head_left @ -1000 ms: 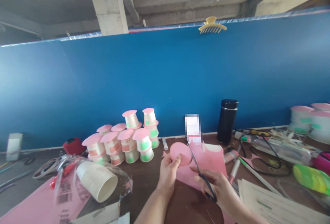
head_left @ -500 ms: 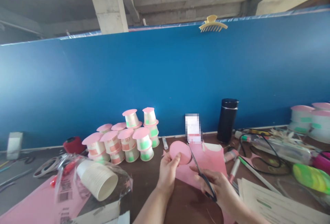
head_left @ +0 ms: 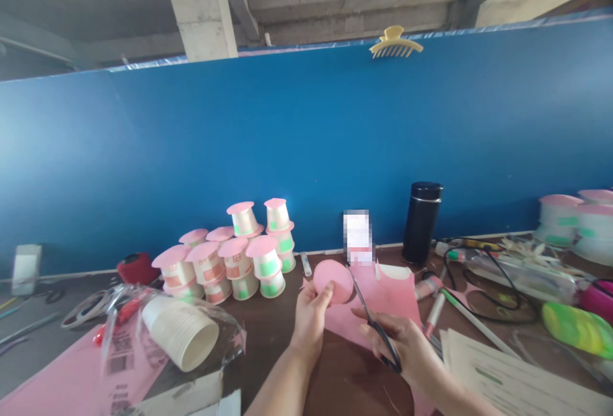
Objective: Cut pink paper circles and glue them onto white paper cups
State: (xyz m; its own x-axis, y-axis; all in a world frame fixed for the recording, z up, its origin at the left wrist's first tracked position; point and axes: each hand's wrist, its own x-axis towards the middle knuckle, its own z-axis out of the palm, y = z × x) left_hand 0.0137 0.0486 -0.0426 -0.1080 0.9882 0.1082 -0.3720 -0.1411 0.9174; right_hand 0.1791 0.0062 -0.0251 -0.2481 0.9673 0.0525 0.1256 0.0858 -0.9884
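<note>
My left hand (head_left: 310,319) pinches a pink paper disc (head_left: 332,280), holding it up above the brown table. My right hand (head_left: 401,344) grips black-handled scissors (head_left: 374,323) whose blades point up at the disc's right edge. Under both hands lies a pink paper sheet (head_left: 383,298) with curved cut-outs along its top edge. To the left stands a pile of small paper cups with pink round lids (head_left: 234,259).
A plastic sleeve of stacked white cups (head_left: 179,336) lies at left on pink paper. A black flask (head_left: 421,222) stands against the blue wall. Glue gun, cables (head_left: 483,278), printed papers (head_left: 507,381) and a green object (head_left: 577,330) crowd the right. Tape rolls (head_left: 89,308) sit far left.
The disc and both hands have shifted very slightly; the scissors stay at the disc's edge. Nothing else has moved.
</note>
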